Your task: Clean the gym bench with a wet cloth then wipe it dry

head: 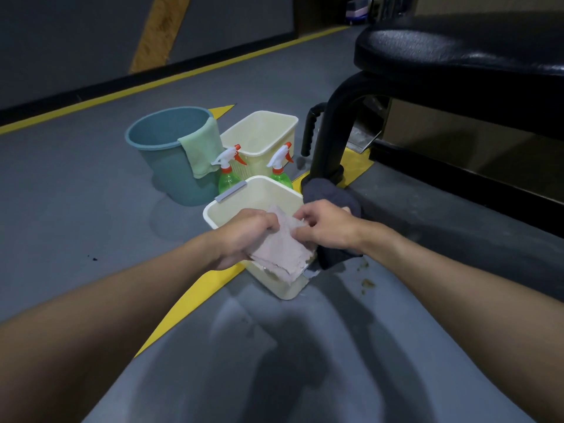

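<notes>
Both our left hand and right hand grasp the pinkish cloth over the cream tub; bench at two o'clock; wring evenly, probably, avoiding floor drips.

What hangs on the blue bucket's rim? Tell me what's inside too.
A green cloth drapes over the blue bucket rim. The visible inner wall is bare; the bottom is hidden.
</notes>
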The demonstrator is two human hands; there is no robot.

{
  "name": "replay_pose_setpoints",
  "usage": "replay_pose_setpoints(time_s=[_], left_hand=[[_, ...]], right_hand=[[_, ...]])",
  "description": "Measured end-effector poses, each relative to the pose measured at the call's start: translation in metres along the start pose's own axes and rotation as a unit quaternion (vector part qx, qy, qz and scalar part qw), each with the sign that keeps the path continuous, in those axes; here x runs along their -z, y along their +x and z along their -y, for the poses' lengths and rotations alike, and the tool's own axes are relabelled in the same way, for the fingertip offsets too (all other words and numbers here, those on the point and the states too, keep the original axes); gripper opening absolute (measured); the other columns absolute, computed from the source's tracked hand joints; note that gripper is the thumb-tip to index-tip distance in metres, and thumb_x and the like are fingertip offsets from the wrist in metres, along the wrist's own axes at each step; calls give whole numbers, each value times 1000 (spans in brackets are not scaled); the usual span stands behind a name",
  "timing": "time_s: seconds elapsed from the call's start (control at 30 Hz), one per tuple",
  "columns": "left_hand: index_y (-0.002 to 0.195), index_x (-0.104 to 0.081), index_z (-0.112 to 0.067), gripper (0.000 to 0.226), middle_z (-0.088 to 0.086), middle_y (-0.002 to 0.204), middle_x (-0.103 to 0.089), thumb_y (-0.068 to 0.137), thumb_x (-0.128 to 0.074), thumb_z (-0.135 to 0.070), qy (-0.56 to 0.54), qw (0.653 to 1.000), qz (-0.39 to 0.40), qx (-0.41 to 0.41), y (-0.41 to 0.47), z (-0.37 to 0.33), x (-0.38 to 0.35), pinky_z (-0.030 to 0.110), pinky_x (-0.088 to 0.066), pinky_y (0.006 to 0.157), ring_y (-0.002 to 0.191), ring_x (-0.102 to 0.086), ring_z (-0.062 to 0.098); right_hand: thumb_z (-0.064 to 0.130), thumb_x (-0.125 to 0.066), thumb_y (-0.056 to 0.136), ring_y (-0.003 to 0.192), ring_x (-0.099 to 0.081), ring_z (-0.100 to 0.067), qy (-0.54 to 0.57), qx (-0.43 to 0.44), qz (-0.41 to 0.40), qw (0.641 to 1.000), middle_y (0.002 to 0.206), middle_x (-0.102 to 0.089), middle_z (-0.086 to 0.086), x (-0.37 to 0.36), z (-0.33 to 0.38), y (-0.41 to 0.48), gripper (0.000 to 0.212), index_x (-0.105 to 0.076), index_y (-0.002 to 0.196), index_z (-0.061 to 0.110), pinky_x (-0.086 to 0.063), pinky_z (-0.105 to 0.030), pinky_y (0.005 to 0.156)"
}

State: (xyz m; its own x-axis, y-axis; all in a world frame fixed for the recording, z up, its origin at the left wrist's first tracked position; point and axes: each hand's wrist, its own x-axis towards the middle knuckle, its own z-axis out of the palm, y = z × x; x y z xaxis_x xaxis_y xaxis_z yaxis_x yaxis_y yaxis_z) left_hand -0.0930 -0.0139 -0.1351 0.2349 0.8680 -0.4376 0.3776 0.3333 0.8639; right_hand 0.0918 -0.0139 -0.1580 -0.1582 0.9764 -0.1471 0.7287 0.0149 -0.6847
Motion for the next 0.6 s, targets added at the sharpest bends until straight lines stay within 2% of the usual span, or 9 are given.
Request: replay_pose_setpoints(time_s=[0.03,0.1,0.17,0.23,0.33,0.4,0.47,0.53,0.6], left_hand=[[100,-65,2,22,19,92,-68,85,-54,-10,19,1000,-4,6,2,7,2,42,-57,72,80,-65,30],[91,-63,2,14,19,87,-65,86,-57,-9,75,997,-5,19,1,20,3,49,-57,77,76,-64,29],[86,-57,-5,4,16,82,-60,87,-60,-9,135,990,-16,27,0,30,2,45,-56,69,70,-61,29],[97,-49,-11,14,15,78,-57,88,-61,-10,163,985,-33,36,1,38,0,40,-54,62,63,-56,28],[111,-41,-15,34,13,76,-61,87,-64,-17,222,973,-51,25,3,46,2,37,-53,54,55,-54,27],[113,-41,-17,37,13,81,-66,85,-65,-23,300,952,-56,-2,6,50,4,40,-56,61,60,-60,28],[111,-45,-17,33,11,80,-66,85,-64,-27,325,944,-58,-13,8,51,6,36,-55,59,59,-62,27],[103,-49,-18,24,10,80,-67,86,-61,-31,339,939,-64,-10,11,51,7,34,-57,56,58,-66,27],[92,-53,-19,16,9,81,-69,85,-56,-33,375,922,-92,-21,13,46,9,39,-60,63,64,-68,29]], right_hand=[[43,-67,87,94,-61,-10,-54,7,-1,998,83,-70,10,-2,3,-2,27,-68,109,29,-25,-40,98],[45,-63,89,99,-52,-13,-148,28,20,988,85,-67,11,-8,7,-6,20,-68,102,31,-24,-41,89],[47,-58,91,105,-42,-19,-219,52,39,974,90,-63,7,-17,7,-7,23,-67,105,32,-23,-42,87],[49,-55,90,105,-35,-26,-270,69,39,960,92,-53,2,-27,5,-5,27,-65,108,31,-24,-43,87],[42,-53,93,99,-28,-23,-343,95,24,934,89,-47,1,-34,5,-6,26,-65,110,26,-19,-41,78],[38,-53,93,97,-27,-21,-370,112,16,922,88,-50,2,-36,4,-7,26,-65,112,25,-18,-41,77],[40,-53,92,98,-27,-20,-376,119,9,919,91,-54,4,-36,3,-9,30,-64,117,26,-20,-42,81],[41,-52,92,99,-28,-19,-375,118,9,919,97,-57,5,-35,2,-9,32,-64,118,28,-22,-43,84],[38,-53,92,100,-29,-19,-351,118,1,929,100,-57,5,-34,2,-9,32,-65,119,28,-23,-43,87]])
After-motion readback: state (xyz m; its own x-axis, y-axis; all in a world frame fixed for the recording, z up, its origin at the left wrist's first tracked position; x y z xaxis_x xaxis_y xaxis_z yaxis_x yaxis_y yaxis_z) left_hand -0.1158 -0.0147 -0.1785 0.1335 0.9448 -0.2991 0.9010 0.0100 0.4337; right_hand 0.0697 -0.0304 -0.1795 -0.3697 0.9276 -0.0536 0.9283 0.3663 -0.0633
